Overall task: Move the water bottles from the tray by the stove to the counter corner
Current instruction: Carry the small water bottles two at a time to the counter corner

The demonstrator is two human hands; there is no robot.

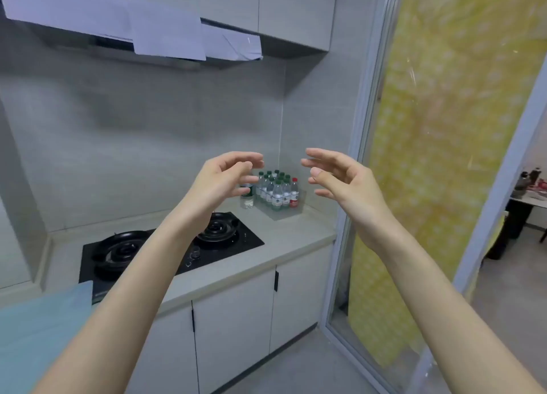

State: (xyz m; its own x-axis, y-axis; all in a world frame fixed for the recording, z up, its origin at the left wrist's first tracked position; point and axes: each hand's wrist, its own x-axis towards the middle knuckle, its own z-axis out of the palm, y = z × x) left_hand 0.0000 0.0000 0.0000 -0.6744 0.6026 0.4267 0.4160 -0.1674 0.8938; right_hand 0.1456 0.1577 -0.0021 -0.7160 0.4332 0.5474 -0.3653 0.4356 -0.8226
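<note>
Both hands up and empty, left hand (228, 174) and right hand (340, 180) spread, well short of the water bottles (276, 188) in the clear tray (284, 214) beside the stove (165, 245). Best grip each bottle mid-body.

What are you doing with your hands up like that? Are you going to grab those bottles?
A person stands at a kitchen counter with both arms stretched out. The left hand and right hand are raised in the air, fingers curled loosely, holding nothing. Past them, beside the stove, a clear tray holds a bunch of water bottles, mostly green-capped, one red-capped. One more bottle stands on the counter just left of the tray. Nothing has been picked up at this moment.
</note>
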